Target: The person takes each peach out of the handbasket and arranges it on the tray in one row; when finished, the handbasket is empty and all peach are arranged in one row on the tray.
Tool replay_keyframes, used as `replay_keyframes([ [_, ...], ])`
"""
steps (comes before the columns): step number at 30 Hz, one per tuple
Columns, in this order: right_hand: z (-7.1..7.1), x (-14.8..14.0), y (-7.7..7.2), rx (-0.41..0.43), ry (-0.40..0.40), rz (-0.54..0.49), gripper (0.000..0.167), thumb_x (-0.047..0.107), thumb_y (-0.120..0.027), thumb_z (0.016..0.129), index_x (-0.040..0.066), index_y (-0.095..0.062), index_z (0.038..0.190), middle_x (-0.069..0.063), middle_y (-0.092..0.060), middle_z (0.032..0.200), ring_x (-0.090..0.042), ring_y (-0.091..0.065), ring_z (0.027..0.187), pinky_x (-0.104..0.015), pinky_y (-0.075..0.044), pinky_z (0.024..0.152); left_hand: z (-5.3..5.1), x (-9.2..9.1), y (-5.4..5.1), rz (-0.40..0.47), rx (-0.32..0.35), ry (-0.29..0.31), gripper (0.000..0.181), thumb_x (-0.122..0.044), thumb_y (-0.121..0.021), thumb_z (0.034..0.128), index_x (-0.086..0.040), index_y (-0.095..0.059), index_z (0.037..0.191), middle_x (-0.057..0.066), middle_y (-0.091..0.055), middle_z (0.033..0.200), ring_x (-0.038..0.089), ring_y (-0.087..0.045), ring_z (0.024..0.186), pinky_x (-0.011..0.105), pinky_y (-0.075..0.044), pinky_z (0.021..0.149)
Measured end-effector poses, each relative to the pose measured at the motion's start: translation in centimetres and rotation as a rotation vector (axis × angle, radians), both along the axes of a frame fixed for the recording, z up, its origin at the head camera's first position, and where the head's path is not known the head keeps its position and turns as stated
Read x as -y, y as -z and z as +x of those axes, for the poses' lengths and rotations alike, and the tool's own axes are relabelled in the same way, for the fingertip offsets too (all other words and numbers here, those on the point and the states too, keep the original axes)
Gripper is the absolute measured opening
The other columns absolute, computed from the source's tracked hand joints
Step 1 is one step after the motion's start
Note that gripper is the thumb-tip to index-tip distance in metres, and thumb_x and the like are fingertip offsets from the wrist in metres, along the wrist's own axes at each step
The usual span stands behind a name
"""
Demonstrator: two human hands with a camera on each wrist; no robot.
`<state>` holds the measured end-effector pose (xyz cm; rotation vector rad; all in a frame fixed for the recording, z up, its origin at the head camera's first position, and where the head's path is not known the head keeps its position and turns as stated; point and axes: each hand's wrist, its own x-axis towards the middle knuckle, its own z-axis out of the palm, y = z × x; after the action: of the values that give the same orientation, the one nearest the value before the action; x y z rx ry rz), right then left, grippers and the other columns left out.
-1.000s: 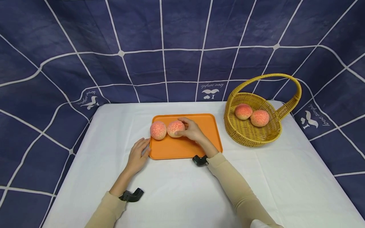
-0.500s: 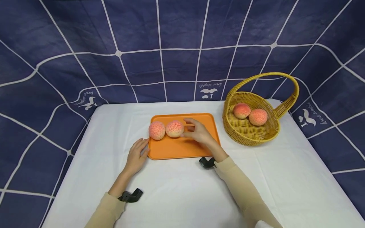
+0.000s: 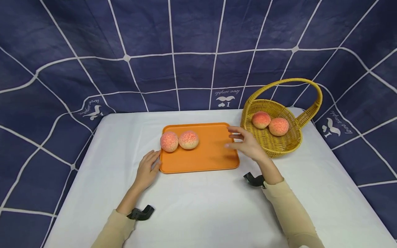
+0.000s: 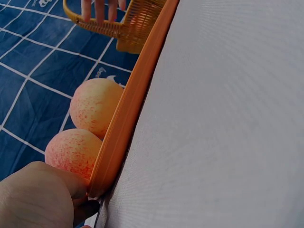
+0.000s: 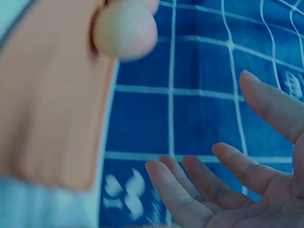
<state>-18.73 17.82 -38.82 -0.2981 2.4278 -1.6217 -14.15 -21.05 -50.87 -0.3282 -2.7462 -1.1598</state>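
Two pink-speckled peaches, a left peach (image 3: 169, 141) and a right peach (image 3: 188, 140), sit side by side near the left end of an orange tray (image 3: 211, 158). My left hand (image 3: 146, 172) rests at the tray's left edge, its fingertips touching the rim beside the left peach (image 4: 73, 151). My right hand (image 3: 249, 146) is over the tray's right end, fingers spread and holding nothing, which the right wrist view also shows. Two more peaches, one redder peach (image 3: 261, 120) and one lighter peach (image 3: 278, 126), lie in the yellow wicker basket (image 3: 266, 139) beyond that hand.
The basket's tall arched handle (image 3: 280, 82) rises at the back right of the white-covered table (image 3: 198, 203). A dark blue cloth (image 3: 198, 69) with white lines hangs behind the table and at both sides.
My right hand has let go of the right peach and moved right, across the tray towards the basket. The peach stays on the tray. My left hand keeps its place at the rim.
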Motion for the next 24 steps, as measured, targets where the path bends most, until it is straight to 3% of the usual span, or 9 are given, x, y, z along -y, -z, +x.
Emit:
replay_keyframes([
  [5, -0.3, -3.9, -2.4, -0.067, 0.096, 0.059, 0.067, 0.012, -0.076, 0.085, 0.003, -0.045, 0.144, -0.019, -0.048, 0.145, -0.035, -0.052, 0.13, -0.014, -0.051, 0.085, 0.0, 0.0, 0.0, 0.007, -0.011, -0.002, 0.046, -0.01, -0.055, 0.0965, 0.004, -0.049, 0.14, 0.025, -0.051, 0.141, 0.042, -0.033, 0.14, 0.062, -0.021, 0.115],
  [10, -1.5, -7.0, -4.7, -0.08, 0.248, 0.068, 0.066, 0.018, -0.074, 0.088, 0.008, -0.044, 0.146, -0.02, -0.05, 0.142, -0.03, -0.054, 0.126, -0.01, -0.051, 0.081, 0.0, -0.1, 0.0, 0.01, -0.001, -0.002, 0.046, -0.01, -0.055, 0.097, 0.004, -0.049, 0.14, 0.025, -0.051, 0.142, 0.042, -0.032, 0.141, 0.062, -0.02, 0.115],
  [15, -3.6, -9.1, -5.3, -0.075, 0.337, 0.106, 0.069, 0.02, -0.071, 0.09, 0.007, -0.038, 0.149, -0.018, -0.042, 0.149, -0.033, -0.047, 0.134, -0.006, -0.046, 0.08, 0.0, 0.0, 0.0, 0.013, 0.014, -0.002, 0.046, -0.01, -0.055, 0.0974, 0.004, -0.048, 0.141, 0.024, -0.05, 0.143, 0.042, -0.031, 0.142, 0.062, -0.019, 0.116],
  [19, -5.3, -10.1, -5.2, -0.06, 0.38, 0.135, 0.071, 0.021, -0.072, 0.089, 0.007, -0.038, 0.149, -0.017, -0.041, 0.15, -0.033, -0.046, 0.135, -0.011, -0.048, 0.08, 0.0, 0.0, 0.0, 0.014, 0.001, 0.001, 0.046, -0.009, -0.055, 0.0968, 0.004, -0.048, 0.14, 0.025, -0.051, 0.142, 0.042, -0.032, 0.141, 0.062, -0.019, 0.116],
  [24, -7.5, -10.8, -4.7, -0.064, 0.404, 0.147, 0.07, 0.023, -0.072, 0.089, 0.008, -0.039, 0.149, -0.017, -0.04, 0.151, -0.033, -0.046, 0.136, -0.029, -0.05, 0.096, 0.0, -0.1, 0.1, 0.015, -0.001, -0.003, 0.046, -0.01, -0.055, 0.0969, 0.003, -0.049, 0.14, 0.024, -0.051, 0.142, 0.042, -0.032, 0.141, 0.062, -0.02, 0.116],
])
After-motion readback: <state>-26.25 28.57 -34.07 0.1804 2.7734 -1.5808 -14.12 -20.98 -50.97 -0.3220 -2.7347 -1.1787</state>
